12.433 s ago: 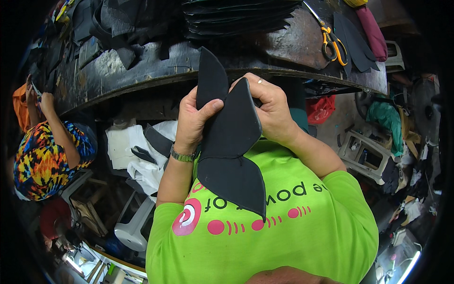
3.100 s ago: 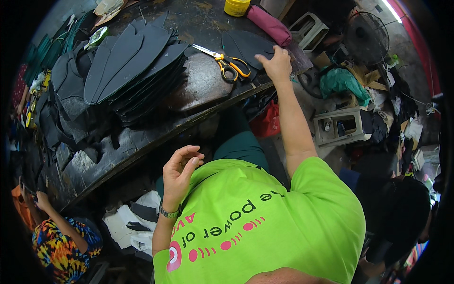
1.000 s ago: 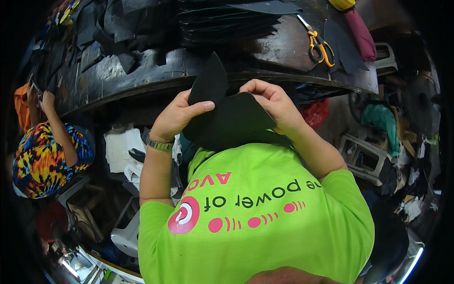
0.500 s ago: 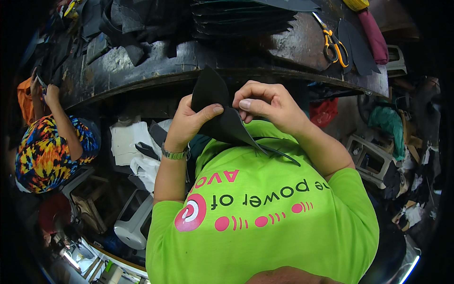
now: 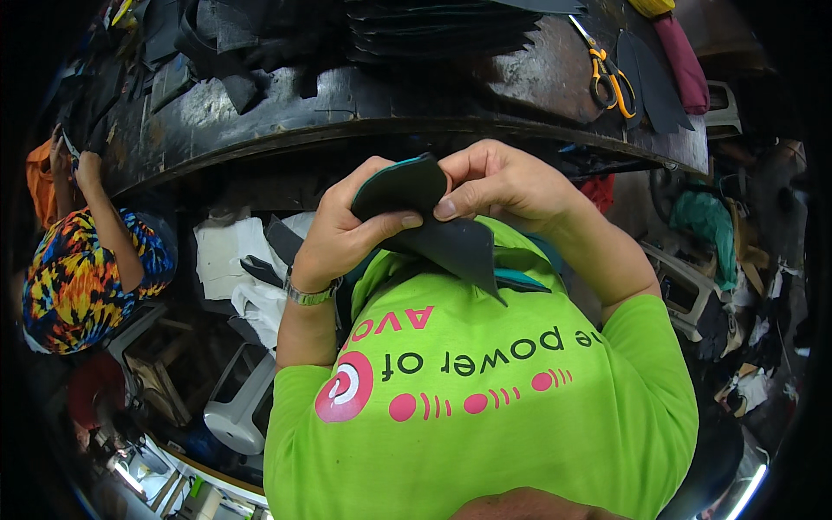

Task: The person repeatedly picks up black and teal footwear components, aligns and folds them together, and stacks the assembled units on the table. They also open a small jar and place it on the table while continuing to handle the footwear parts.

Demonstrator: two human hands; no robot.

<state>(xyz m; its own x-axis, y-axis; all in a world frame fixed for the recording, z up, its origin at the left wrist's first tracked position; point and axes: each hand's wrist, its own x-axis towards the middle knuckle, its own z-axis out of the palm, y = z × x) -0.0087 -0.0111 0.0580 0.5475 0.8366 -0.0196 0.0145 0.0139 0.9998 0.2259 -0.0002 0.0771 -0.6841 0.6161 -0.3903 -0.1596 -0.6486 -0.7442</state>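
Between my two hands is a curved, flexible black sheet piece (image 5: 406, 192) with a teal layer along its edge, held just short of the table. My left hand (image 5: 347, 221) is closed on its left side, the thumb flat on the black face and the fingers behind. At the right edge my right hand (image 5: 503, 186) pinches the piece between thumb and fingers. Its lower part hangs as a bent flap in front of my green shirt, with more teal showing underneath. The fingers behind the piece are hidden.
A dark, worn table (image 5: 347, 97) curves ahead, bearing a stack of black sheets (image 5: 442, 35), orange-handled scissors (image 5: 612, 82) and black scraps (image 5: 227, 82). A co-worker in a colourful top (image 5: 95, 269) handles something at left. Plastic stools (image 5: 247, 403) and white cloth (image 5: 230, 260) lie lower left.
The black piece has turned and folded down, so its teal edge now shows. My right hand has moved in from beside it and now grips its edge.
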